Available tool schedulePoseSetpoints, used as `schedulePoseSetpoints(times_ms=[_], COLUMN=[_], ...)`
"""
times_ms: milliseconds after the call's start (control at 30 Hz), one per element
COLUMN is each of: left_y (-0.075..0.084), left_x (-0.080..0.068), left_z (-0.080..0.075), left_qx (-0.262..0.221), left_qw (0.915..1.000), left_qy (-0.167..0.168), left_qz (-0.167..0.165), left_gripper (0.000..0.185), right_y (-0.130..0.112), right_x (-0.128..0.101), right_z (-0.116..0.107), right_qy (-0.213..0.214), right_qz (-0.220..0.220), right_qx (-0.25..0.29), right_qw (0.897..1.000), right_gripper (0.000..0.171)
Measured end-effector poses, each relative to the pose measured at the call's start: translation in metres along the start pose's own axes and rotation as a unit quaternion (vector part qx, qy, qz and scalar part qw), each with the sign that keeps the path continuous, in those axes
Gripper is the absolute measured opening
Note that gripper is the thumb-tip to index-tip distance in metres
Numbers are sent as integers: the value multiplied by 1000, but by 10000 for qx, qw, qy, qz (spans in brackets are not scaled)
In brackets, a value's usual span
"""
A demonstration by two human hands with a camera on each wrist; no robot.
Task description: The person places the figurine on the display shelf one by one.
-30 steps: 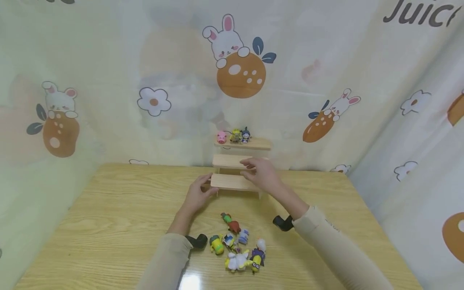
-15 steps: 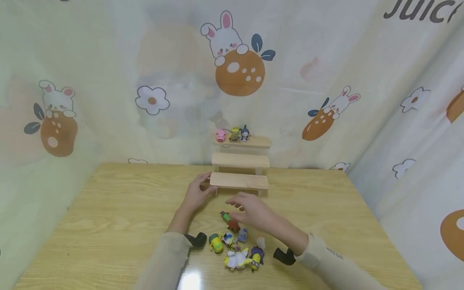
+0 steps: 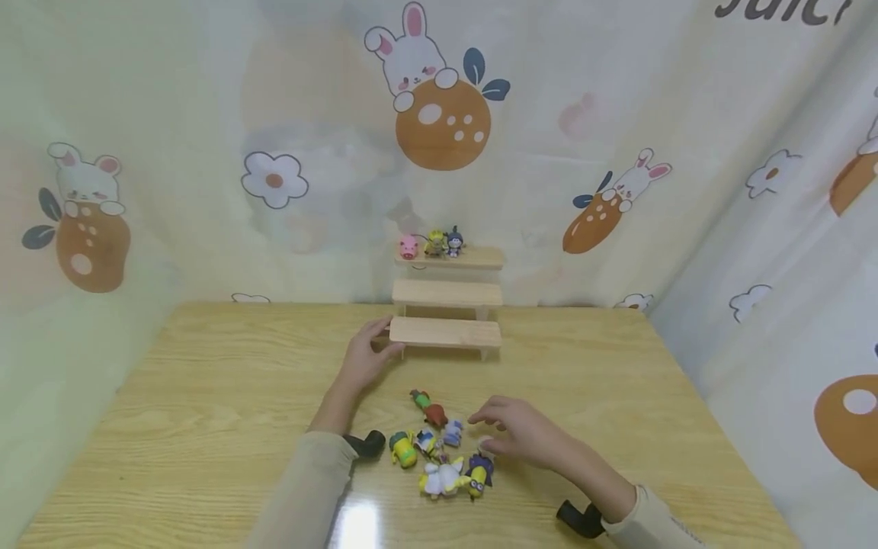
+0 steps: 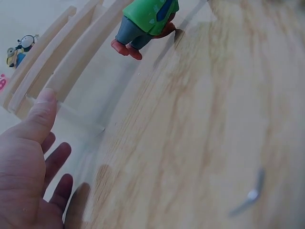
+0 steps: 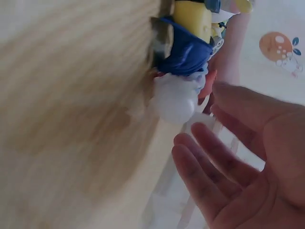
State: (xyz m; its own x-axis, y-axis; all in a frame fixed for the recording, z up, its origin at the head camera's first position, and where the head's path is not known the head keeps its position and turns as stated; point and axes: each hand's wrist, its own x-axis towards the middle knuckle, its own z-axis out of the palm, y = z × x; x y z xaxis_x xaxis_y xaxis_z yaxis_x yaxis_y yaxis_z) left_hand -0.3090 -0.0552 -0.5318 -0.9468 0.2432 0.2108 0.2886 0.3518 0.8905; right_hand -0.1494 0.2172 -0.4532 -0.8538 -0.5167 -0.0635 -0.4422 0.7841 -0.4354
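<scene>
A three-step wooden display stand (image 3: 446, 332) stands at the back of the table. My left hand (image 3: 363, 360) is at the left end of its lowest step, the thumb (image 4: 40, 114) right at the edge and the other fingers loosely spread. My right hand (image 3: 528, 435) is over the right side of a group of small toy figures, fingers apart, holding nothing. Closest to its fingertips in the right wrist view is a figurine in dark blue with a round white end (image 5: 176, 98). A yellow one-piece minion figure (image 3: 478, 480) lies just below it in the head view.
Among the loose figures are a green-and-red one (image 3: 428, 408), a yellow one (image 3: 403, 450) and a white-and-yellow one (image 3: 442, 478). A pink pig (image 3: 408, 246) and two other figurines stand on the top step. A patterned curtain (image 3: 309, 244) hangs behind the table.
My right hand has moved from the stand down toward me, over the loose figures, then to their right side. The left hand stays at the stand. The head view has shifted slightly.
</scene>
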Motion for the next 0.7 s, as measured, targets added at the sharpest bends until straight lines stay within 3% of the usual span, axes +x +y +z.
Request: schedulePoseSetpoints(times_ms=[200,433,700], left_y=[0,1,1], left_x=[2,3,1], left_z=[0,-3,1], left_qx=[29,64,27], left_qw=[10000,9999,9999], left_qy=[-41,-72,-55], left_qz=[-79,-113,-83], left_gripper=[68,69,67], right_y=[7,23,35], right_x=[-18,-16,-11], right_z=[5,13,18], right_qy=[-101,-408,-277], right_qz=[-254,-554,-391], right_qx=[114,609,777], right_qw=[9996,9958,9958], right_gripper=[33,39,33])
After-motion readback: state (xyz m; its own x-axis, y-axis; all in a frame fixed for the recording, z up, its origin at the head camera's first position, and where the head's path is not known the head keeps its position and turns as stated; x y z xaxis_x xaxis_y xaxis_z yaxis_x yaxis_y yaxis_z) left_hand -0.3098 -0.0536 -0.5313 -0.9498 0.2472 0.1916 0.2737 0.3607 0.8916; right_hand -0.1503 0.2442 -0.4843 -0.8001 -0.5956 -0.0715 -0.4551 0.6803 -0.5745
